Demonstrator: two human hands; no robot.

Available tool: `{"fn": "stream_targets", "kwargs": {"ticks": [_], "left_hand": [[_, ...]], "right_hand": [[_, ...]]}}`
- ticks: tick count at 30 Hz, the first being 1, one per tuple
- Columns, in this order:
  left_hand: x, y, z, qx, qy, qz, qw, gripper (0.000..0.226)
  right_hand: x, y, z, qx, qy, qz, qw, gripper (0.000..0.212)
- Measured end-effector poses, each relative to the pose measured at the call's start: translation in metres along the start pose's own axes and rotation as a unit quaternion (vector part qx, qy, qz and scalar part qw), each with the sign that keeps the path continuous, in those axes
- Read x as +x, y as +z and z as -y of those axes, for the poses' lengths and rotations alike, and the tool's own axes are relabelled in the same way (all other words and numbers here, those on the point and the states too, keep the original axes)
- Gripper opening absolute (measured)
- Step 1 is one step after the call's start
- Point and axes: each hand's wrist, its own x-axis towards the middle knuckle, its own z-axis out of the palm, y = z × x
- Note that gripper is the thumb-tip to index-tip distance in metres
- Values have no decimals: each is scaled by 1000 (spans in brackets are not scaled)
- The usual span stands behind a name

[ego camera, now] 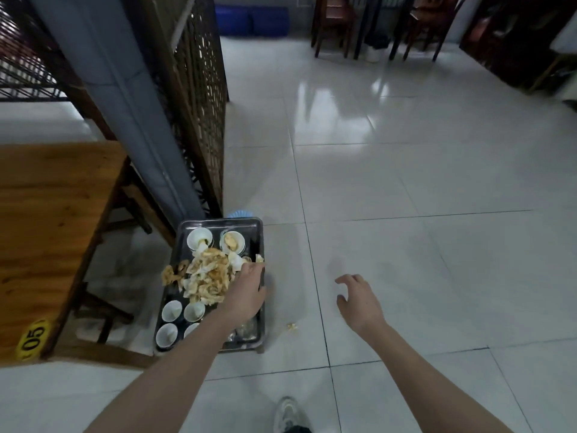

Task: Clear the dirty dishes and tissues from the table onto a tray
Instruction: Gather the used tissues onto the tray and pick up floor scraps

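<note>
Resting palm down, the left hand point(246, 292) lies on the near-right part of the tray point(218, 221), over the edge of a heap of stained tissues point(206, 276), with its fingertips at the tray's right rim. Whether they pinch paper, hook the rim or merely press cannot be told. The right hand point(359, 303) hovers well to the right of it above the floor, fingers spread and loosely bent, holding nothing.

The tray's long axis runs straight away from the person, so the left hand sits about midway along its right side. Two white bowls point(199, 239) lie beyond the fingertips and small white cups point(171, 310) lie back beside the wrist. A small scrap point(292, 327) lies on the floor tiles point(406, 182) between the two hands (likely a bit of tissue, though too small to be sure), and the empty right hand looks better placed to take it.

The tray stands low, beside and below the top of the wooden table point(46, 214) left of the grip, which bears a yellow 05 sticker point(32, 339). A lattice screen point(199, 89) rises beyond the tray, and glossy tiles run on to dark chairs point(334, 23).
</note>
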Motion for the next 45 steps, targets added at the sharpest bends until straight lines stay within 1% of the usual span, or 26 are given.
{"fn": "stream_targets", "kwargs": {"ticks": [3,8,10,15,17,21,27,31,33,37,39,45], "left_hand": [[14,12,-7,23,-18,8,1000,47],[21,49,-13,59,-58,31,996,51],[19,67,-15,59,-77,35,995,49],[21,112,-17,38,-131,9,991,43],[22,136,-17,41,-149,17,988,46],[31,188,-7,36,-156,29,987,51],[45,274,45,4,-170,17,985,48],[48,339,91,-15,-182,12,983,51],[52,371,114,-11,-188,7,982,51],[62,427,159,13,-188,22,982,52],[66,452,181,16,-194,14,981,51],[71,511,234,36,-208,4,977,52]], "right_hand": [[22,7,-16,5,-16,18,1000,35],[44,30,-50,2,-40,59,997,37],[52,41,-68,-3,-53,78,996,37],[76,69,-108,-9,-70,112,991,36],[81,86,-125,-2,-72,125,990,35],[90,136,-156,1,-99,146,984,34],[118,226,-204,11,-120,157,980,36],[140,288,-237,14,-129,155,979,36],[153,319,-252,11,-138,150,979,36],[178,378,-273,15,-143,153,978,36],[189,408,-282,10,-158,152,976,36],[223,482,-299,-3,-181,150,972,36]]}}
